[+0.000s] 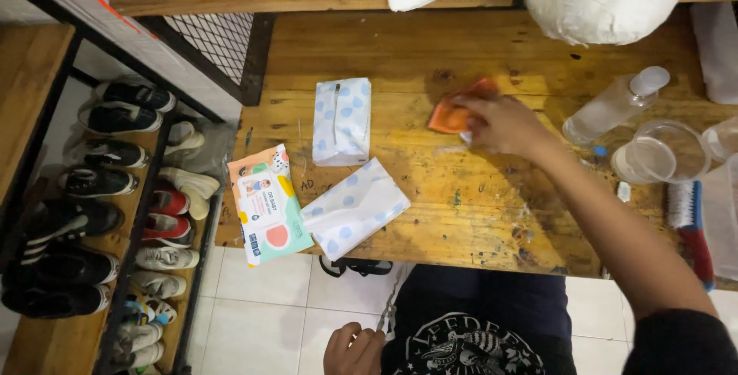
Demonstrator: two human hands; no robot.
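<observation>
Wooden table (477, 206): right hand (503, 125) presses orange cloth (453, 112), angled up-right.

On the worn wooden table (477, 214) lie two white tissue packs with blue dots (342, 120) and, just beside them, a colourful wet-wipe pack (269, 206). A clear plastic bottle (611, 106), a clear round container (663, 152) and a red-handled brush (686, 221) are at the right. A metal shoe rack (146, 214) holds many shoes at the left.
</observation>
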